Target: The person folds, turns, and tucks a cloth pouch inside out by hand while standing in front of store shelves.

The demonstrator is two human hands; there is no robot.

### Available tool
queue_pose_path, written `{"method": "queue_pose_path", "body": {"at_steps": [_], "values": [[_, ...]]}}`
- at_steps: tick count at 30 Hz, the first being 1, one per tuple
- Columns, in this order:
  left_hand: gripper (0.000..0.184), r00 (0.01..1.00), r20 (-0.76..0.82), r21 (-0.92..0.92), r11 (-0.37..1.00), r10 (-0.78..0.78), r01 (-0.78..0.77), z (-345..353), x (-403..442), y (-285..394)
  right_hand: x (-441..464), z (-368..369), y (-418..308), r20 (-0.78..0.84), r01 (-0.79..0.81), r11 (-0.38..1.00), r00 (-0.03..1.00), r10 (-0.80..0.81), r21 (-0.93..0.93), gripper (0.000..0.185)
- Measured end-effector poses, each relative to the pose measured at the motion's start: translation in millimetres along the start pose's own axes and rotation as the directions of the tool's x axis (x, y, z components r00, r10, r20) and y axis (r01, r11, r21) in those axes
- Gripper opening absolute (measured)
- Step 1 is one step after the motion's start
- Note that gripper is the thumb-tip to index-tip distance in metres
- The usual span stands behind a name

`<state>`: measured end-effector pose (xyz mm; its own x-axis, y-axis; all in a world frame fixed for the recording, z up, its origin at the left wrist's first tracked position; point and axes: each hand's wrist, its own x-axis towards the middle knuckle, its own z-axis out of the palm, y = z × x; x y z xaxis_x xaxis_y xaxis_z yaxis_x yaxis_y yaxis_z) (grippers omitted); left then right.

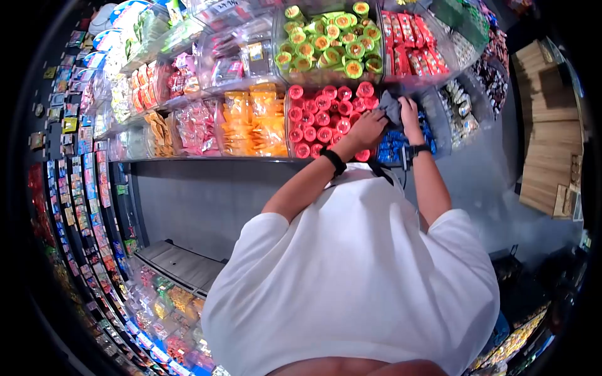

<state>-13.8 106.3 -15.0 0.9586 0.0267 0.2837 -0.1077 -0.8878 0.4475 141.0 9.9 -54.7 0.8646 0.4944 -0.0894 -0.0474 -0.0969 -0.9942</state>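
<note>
A dark grey cloth (390, 109) is bunched up between my hands, at the back of the bin of blue-wrapped sweets (390, 145). My left hand (369, 127) reaches over the neighbouring bin of red round-topped tubes (310, 119), its curled fingers at the cloth's left edge. On the other side, my right hand (410, 116) has its fingers bent against the cloth's right edge. The fingertips of both hands are partly hidden by the cloth. A black band circles each wrist.
Behind stand bins of green-capped tubes (329, 44) and red packets (414, 41). Orange packets (251, 125) fill a bin to the left, and silver-wrapped sweets (463, 109) lie to the right. Clear dividers separate the bins. A wooden unit (552, 138) stands far right.
</note>
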Motion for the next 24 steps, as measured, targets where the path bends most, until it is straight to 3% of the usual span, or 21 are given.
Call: {"method": "queue_pose_path", "body": {"at_steps": [2, 4, 7, 9, 11, 12, 14, 15, 16, 17, 18, 19, 20, 21, 22, 23, 24], "values": [[0.032, 1.0, -0.025, 0.018, 1.0, 0.02, -0.019, -8, 4, 6, -9, 1, -22, 0.042, 0.001, 0.996, 0.999, 0.002, -0.085, 0.031], [0.031, 0.958, 0.25, -0.083, 0.982, -0.142, 0.167, -18, 13, 9, -1, 5, -13, 0.2, 0.046, 0.977, 0.98, -0.004, -0.207, 0.034], [0.028, 0.958, 0.244, -0.074, 0.983, -0.148, 0.171, -1, 19, 3, 10, 2, -13, 0.23, 0.093, 0.974, 0.972, -0.045, -0.205, 0.035], [0.028, 0.934, 0.304, 0.031, 0.982, -0.185, 0.184, -1, 31, 8, 16, -6, -8, 0.185, 0.182, 0.88, 0.977, -0.11, -0.438, 0.035], [0.029, 0.878, 0.379, 0.233, 0.948, -0.294, 0.217, -20, 48, 35, 28, -33, 3, 0.163, 0.023, 0.946, 0.986, 0.032, -0.322, 0.034], [0.032, 0.906, 0.302, 0.399, 0.903, -0.295, 0.161, -11, 51, 39, 32, -45, 2, 0.162, -0.029, 0.955, 0.984, 0.08, -0.295, 0.034], [0.039, 0.978, 0.08, 0.572, 0.812, -0.195, 0.116, 27, 56, 37, 28, -63, -7, -0.035, -0.169, 0.984, 0.985, 0.171, 0.05, 0.034], [0.039, 0.976, 0.081, 0.566, 0.815, -0.2, 0.121, 44, 61, 32, 32, -73, -3, -0.1, -0.163, 0.976, 0.979, 0.178, 0.143, 0.036], [0.043, 0.98, 0.035, 0.406, 0.899, -0.195, 0.164, 62, 68, 30, 38, -80, -4, -0.211, -0.186, 0.97, 0.953, 0.217, 0.158, 0.038], [0.049, 0.98, -0.015, 0.232, 0.953, -0.199, 0.197, 67, 78, 32, 37, -83, -12, -0.212, -0.203, 0.962, 0.947, 0.24, 0.183, 0.04], [0.049, 0.977, -0.017, 0.22, 0.952, -0.213, 0.211, 71, 87, 34, 34, -81, -23, -0.21, -0.223, 0.952, 0.94, 0.267, 0.212, 0.042], [0.051, 0.915, 0.109, -0.103, 0.911, -0.388, 0.399, 76, 94, 36, 37, -89, -9, -0.097, -0.204, 0.954, 0.968, 0.23, 0.219, 0.042], [0.054, 0.826, 0.287, -0.37, 0.739, -0.486, 0.563, 81, 98, 34, 38, -88, -6, -0.028, -0.176, 0.953, 0.982, 0.189, 0.248, 0.041], [0.056, 0.791, 0.225, -0.492, 0.634, -0.569, 0.596, 86, 97, 30, 36, -82, -1, -0.04, -0.199, 0.967, 0.977, 0.208, 0.16, 0.039], [0.056, 0.794, 0.232, -0.487, 0.64, -0.562, 0.594, 89, 94, 26, 32, -75, 5, -0.052, -0.224, 0.972, 0.972, 0.228, 0.066, 0.037], [0.058, 0.673, 0.399, -0.662, 0.311, -0.623, 0.681, 81, 87, 26, 28, -66, 3, 0.048, -0.146, 0.989, 0.988, 0.146, -0.014, 0.037], [0.061, 0.549, 0.58, -0.723, -0.069, -0.602, 0.688, 72, 79, 25, 22, -55, 0, 0.155, -0.06, 0.994, 0.985, 0.073, -0.088, 0.036]]}}
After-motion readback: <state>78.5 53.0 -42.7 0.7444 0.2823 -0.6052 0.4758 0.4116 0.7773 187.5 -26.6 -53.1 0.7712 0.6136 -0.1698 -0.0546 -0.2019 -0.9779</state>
